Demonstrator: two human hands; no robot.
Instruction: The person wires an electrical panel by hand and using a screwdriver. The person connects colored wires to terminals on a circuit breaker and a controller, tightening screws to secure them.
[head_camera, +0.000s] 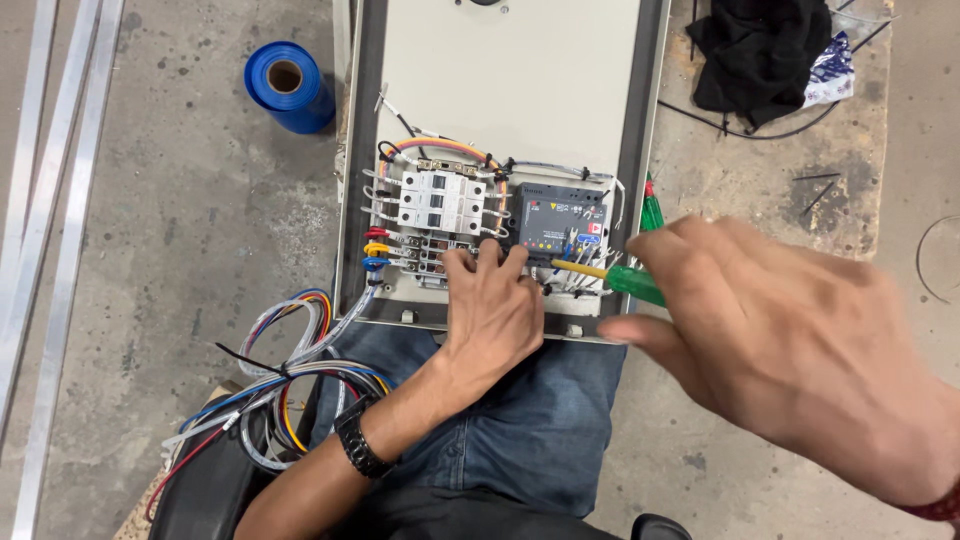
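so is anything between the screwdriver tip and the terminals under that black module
Nothing solid blocks it. The green-handled screwdriver in the right hand has its yellow shaft already reaching the terminal row below the black module. Only thin white wires crowd around the tip, and the left hand rests just left of it.

Both hands (490, 310) bare, no gloves, no rings visible. Left wrist: black wristwatch (358, 440) w/ dark band, snug fit. Left forearm bare, no sleeve in view up to the elbow area. Right hand (790, 350) big and close to cam, a bit blurred; a dark red band (940, 508) (thread or bracelet, can't tell which) at the right wrist, near frame edge. Legs in blue denim jeans (530, 420); dark top (440, 515) at near edge.
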